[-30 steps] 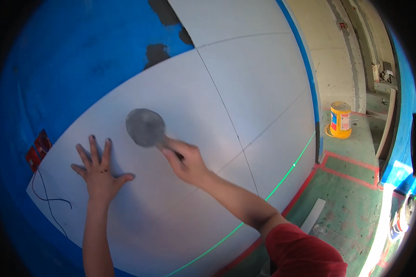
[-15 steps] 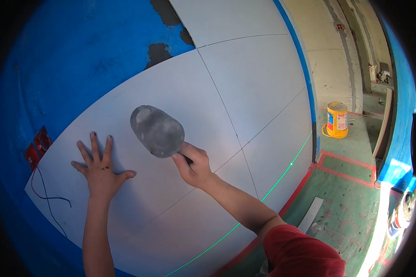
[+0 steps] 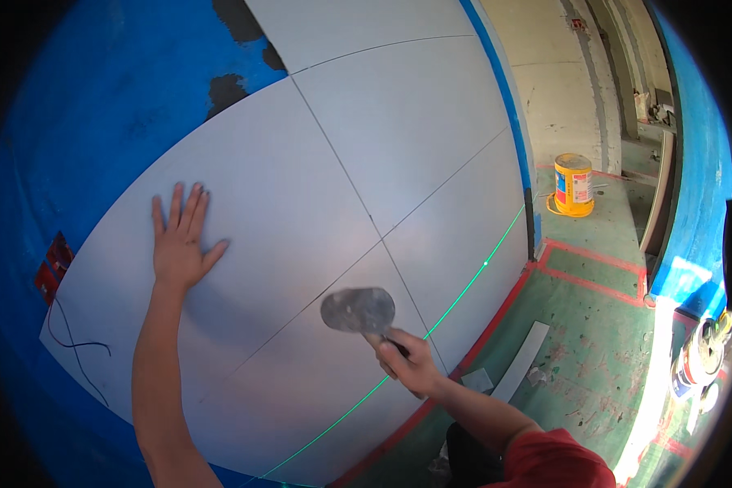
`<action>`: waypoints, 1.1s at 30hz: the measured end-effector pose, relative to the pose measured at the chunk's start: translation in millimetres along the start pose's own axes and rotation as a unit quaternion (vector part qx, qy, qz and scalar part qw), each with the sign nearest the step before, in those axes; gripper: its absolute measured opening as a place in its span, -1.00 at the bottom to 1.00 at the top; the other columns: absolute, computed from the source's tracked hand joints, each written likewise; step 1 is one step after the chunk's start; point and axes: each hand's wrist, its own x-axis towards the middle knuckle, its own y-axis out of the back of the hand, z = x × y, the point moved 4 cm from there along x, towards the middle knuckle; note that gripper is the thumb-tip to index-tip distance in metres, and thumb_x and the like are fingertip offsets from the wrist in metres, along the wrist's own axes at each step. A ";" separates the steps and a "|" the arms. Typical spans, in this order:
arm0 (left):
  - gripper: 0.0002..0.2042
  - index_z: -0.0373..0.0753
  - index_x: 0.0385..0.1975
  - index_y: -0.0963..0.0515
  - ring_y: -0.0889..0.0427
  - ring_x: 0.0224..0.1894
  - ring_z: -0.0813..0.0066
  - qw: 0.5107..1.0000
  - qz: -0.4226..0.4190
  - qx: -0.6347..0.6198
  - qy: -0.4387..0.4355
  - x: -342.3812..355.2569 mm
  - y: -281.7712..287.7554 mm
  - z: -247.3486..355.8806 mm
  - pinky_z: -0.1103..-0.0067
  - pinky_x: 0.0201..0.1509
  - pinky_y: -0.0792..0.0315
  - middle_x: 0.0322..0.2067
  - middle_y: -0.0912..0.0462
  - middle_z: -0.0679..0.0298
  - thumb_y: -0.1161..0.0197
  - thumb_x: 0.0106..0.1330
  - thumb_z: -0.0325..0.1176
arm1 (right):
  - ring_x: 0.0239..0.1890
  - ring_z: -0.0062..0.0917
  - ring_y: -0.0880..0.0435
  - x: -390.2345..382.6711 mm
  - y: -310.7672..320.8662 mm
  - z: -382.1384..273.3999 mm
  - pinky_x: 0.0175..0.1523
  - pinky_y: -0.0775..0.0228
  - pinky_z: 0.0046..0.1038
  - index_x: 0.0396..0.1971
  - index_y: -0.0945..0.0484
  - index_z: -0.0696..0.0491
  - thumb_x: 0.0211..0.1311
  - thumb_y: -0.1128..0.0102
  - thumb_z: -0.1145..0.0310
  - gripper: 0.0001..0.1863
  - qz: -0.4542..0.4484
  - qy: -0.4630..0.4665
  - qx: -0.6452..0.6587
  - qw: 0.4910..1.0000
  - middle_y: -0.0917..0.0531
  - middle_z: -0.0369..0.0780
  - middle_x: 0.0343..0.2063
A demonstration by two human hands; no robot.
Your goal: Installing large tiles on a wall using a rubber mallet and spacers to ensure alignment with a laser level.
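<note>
Since the earlier frames the rubber mallet (image 3: pixel 358 310) had dropped from the upper middle of the large grey wall tile (image 3: pixel 285 187) to its lower right part, near the tile joints; the left hand (image 3: pixel 181 241) had shifted higher up the tile.

Around: a green laser line (image 3: pixel 455 293) crossed the lower tiles; red tape (image 3: pixel 496 317) edged the wall base; a pale strip (image 3: pixel 519 362) lay on the green floor (image 3: pixel 594 325). A red box with black wires (image 3: pixel 53 264) sat at the tile's left edge.

Left hand lay flat, fingers spread, palm pressed to the tile. Right hand (image 3: pixel 408 363) had its fingers wrapped round the mallet's handle, head against the tile.

A yellow bucket (image 3: pixel 573 185) stood well apart by the far wall; contents not visible.
</note>
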 end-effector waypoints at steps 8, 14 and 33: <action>-0.17 -0.09 0.60 -0.12 0.20 0.69 0.26 0.994 -0.006 -0.019 -0.105 130.5 -18.4 125.3 0.01 0.71 0.46 0.64 -0.01 0.39 -0.07 0.44 0.24 | -0.40 -0.67 -0.57 -6.4 70.6 45.8 -0.31 -0.44 -0.52 0.13 -0.62 0.19 0.47 -0.19 0.54 -0.71 0.041 0.012 -0.093 0.995 -0.65 -0.23 -0.40; -0.24 -0.03 0.59 -0.17 0.19 0.68 0.30 0.993 -0.012 -0.002 -0.120 159.5 -36.8 172.9 0.02 0.71 0.44 0.63 0.00 0.46 -0.01 0.49 0.24 | -0.39 -0.35 -0.68 50.1 83.0 36.2 -0.31 -0.50 -0.37 0.12 -0.63 0.17 0.32 -0.31 0.62 -0.64 0.020 0.233 -0.134 0.963 -0.70 -0.11 -0.35; -0.57 0.06 0.32 -0.56 -0.11 0.61 0.50 0.907 -0.027 -0.036 -0.418 206.7 -55.0 222.1 0.25 0.77 0.15 0.45 -0.43 0.55 -0.19 0.50 -0.04 | -0.41 -0.24 -0.72 112.2 74.0 64.5 -0.47 -0.54 -0.34 0.24 -0.55 0.16 0.14 -0.38 0.66 -0.41 -0.002 0.382 -0.061 0.922 -0.67 -0.07 -0.35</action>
